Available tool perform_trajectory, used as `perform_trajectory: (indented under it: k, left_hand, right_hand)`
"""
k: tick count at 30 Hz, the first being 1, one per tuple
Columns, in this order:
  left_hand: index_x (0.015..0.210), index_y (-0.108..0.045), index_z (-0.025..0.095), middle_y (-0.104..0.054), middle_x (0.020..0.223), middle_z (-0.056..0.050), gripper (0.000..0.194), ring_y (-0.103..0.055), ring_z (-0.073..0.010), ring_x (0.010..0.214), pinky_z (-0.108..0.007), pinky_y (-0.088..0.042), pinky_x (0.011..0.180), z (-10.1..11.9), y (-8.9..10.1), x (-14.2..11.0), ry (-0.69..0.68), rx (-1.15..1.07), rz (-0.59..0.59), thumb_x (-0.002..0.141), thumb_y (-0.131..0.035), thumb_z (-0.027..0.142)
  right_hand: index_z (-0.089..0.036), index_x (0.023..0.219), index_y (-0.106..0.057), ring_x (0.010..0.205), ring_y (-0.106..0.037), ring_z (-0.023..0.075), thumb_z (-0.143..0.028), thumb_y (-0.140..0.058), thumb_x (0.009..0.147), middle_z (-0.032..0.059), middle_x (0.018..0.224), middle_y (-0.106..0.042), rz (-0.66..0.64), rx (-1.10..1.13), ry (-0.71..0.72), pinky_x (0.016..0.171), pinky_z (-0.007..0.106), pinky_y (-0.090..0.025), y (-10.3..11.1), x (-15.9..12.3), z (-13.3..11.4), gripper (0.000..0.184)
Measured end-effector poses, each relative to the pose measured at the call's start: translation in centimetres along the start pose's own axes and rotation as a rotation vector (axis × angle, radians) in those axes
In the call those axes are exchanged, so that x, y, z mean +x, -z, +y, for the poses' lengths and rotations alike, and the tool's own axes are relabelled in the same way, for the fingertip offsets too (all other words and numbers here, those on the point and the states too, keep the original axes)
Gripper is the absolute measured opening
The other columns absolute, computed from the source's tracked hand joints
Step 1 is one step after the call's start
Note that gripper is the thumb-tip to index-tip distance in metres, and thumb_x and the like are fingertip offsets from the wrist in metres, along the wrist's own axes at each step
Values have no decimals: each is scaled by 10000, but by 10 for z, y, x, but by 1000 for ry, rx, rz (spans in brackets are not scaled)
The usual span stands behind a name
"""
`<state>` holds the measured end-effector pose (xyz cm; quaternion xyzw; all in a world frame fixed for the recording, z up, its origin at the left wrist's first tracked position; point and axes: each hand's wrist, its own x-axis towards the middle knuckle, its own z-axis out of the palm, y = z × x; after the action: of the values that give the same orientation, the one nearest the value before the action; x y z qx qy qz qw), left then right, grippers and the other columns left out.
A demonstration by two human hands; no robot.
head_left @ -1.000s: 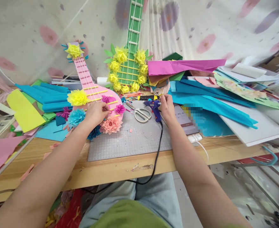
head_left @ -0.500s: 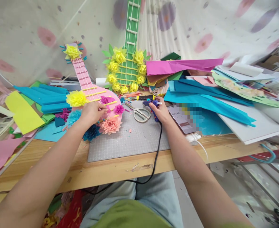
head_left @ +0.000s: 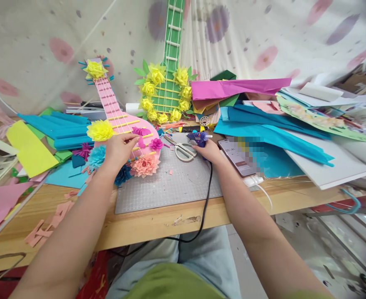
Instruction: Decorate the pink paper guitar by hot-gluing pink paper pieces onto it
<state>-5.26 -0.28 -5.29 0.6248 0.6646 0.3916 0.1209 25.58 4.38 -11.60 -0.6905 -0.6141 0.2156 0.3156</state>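
Observation:
My left hand [head_left: 120, 150] hovers over the body of the pink paper guitar [head_left: 114, 114], fingers pinched together near a magenta paper flower [head_left: 142, 132]. Whatever the pinch holds, if anything, is too small to make out. A peach paper flower [head_left: 145, 165], a yellow flower [head_left: 100, 130] and blue flowers surround that hand on the guitar. My right hand [head_left: 210, 152] grips a purple-blue glue gun [head_left: 198, 138], its white glue stick poking out behind. Just left of it, scissors [head_left: 184, 151] with pale handles lie on the grey cutting mat [head_left: 170, 193].
A green paper guitar [head_left: 167, 93] with yellow flowers stands against the patterned curtain. To the right are a phone [head_left: 237, 157], blue crepe paper [head_left: 276, 133] and a magenta sheet [head_left: 239, 88]. The black cord [head_left: 207, 195] crosses the mat and table edge. Peach scraps [head_left: 50, 222] lie at left.
My left hand has shifted slightly, its forearm swinging right and uncovering the peach scraps. The glue gun has turned a little in my right hand, which sits slightly lower.

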Motion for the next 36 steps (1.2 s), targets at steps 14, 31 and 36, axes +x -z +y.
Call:
perform_trajectory:
  k: [14,31,36]
  left_hand:
    - [809,-697,204,-703,753,-4,158,-592,-138,654,-263,-459,647,2,-10,-38,53,-114,163,743,-608,317]
    - [802,-662,204,-719,793,-31,132,-612,-167,686,-302,-461,697,11,-19,-46,-84,35,81,784,-588,311]
    - [819,-662,199,-718,788,-36,120,-616,-176,694,-309,-461,700,9,-19,-46,-101,38,97,781,-597,293]
  right_hand:
    - [-166,765,-617,486,-474,87,-633,-694,626,-23,565,-550,-175,646,149,484,243,-395,-2,-34,-46,493]
    - [-194,718,-610,510,-470,107,-611,-683,659,-44,483,-456,-410,483,290,474,246,-347,-15,-58,-63,428]
    - [-190,724,-623,532,-484,108,-569,-678,690,-28,522,-502,-400,460,302,494,248,-366,-16,-57,-60,385]
